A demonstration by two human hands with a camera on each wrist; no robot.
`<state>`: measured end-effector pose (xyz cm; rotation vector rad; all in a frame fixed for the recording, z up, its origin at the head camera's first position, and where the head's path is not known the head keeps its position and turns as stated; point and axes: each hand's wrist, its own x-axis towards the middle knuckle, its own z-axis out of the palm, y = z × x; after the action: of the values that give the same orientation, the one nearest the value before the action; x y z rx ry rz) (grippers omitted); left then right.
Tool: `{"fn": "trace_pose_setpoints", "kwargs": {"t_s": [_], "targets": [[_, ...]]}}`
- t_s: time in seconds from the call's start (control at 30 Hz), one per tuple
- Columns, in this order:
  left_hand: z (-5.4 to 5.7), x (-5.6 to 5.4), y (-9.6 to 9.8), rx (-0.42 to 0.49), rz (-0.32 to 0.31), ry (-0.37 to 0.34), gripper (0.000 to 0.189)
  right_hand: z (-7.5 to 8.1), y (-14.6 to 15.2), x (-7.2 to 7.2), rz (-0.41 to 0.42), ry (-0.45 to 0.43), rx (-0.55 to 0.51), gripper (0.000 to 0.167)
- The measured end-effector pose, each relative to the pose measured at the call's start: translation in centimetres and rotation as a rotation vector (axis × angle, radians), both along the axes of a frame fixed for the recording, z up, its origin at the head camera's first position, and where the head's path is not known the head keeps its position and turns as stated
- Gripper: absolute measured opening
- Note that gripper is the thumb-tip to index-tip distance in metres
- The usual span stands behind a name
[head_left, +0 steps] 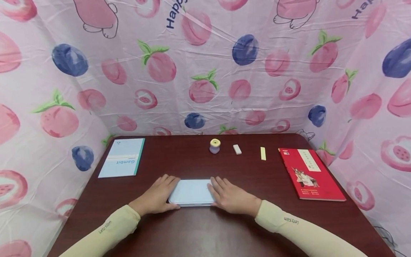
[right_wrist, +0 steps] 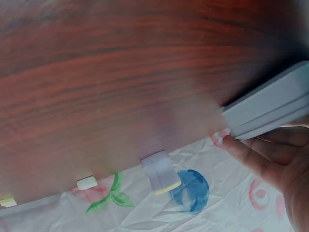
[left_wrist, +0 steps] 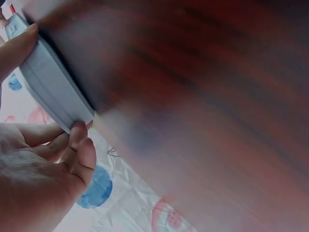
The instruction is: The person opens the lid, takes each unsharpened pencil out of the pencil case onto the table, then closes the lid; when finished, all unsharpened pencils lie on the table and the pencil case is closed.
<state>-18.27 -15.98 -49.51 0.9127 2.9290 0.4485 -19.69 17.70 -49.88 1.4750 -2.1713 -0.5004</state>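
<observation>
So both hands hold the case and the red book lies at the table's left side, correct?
No, the head view shows the red book at the right side of the table. The left hand and right hand do hold the case.

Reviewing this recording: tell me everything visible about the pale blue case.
The pale blue case is a flat, oblong box, smooth and apparently plastic or metal. A seam-like line runs along its side, and it looks closed. It lies flat, long side across, seemingly on the dark table. The left hand grips its left end, the right hand its right.
</observation>
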Motion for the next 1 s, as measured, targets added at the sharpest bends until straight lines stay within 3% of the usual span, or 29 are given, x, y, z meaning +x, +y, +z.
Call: {"fn": "trace_pose_setpoints", "kwargs": {"t_s": [0.13, 0.23, 0.37, 0.53, 0.7, 0.8, 0.9, 1.0], "targets": [[0.1, 0.0, 0.0, 0.001, -0.009, -0.008, 0.094, 0.0, -0.1, 0.0, 0.013, 0.037, 0.006, 0.058], [0.1, -0.3, -0.1, 0.022, -0.020, -0.023, 0.094, 0.5, 0.0, -0.1, -0.014, -0.031, -0.020, 0.055], [0.1, -0.6, -0.3, 0.083, 0.002, -0.076, 0.097, 1.2, 0.0, -0.8, -0.034, -0.190, -0.138, 0.044], [-0.1, -0.5, -0.3, 0.185, 0.109, -0.179, 0.115, 1.6, -0.1, -2.2, -0.027, -0.411, -0.280, 0.035], [-0.5, -0.5, 0.2, 0.295, 0.223, -0.247, 0.145, 2.4, 0.1, -4.0, -0.163, -0.719, -0.446, 0.022], [-0.7, -0.5, 0.5, 0.315, 0.271, -0.248, 0.159, 2.6, -0.1, -5.5, -0.240, -0.816, -0.563, 0.016], [-0.8, -0.4, 0.6, 0.314, 0.289, -0.237, 0.167, 2.5, -0.8, -7.0, -0.308, -0.738, -0.640, 0.013], [-0.8, -0.4, 0.7, 0.299, 0.282, -0.227, 0.164, 2.4, -1.7, -8.1, -0.364, -0.541, -0.631, 0.014]]}}
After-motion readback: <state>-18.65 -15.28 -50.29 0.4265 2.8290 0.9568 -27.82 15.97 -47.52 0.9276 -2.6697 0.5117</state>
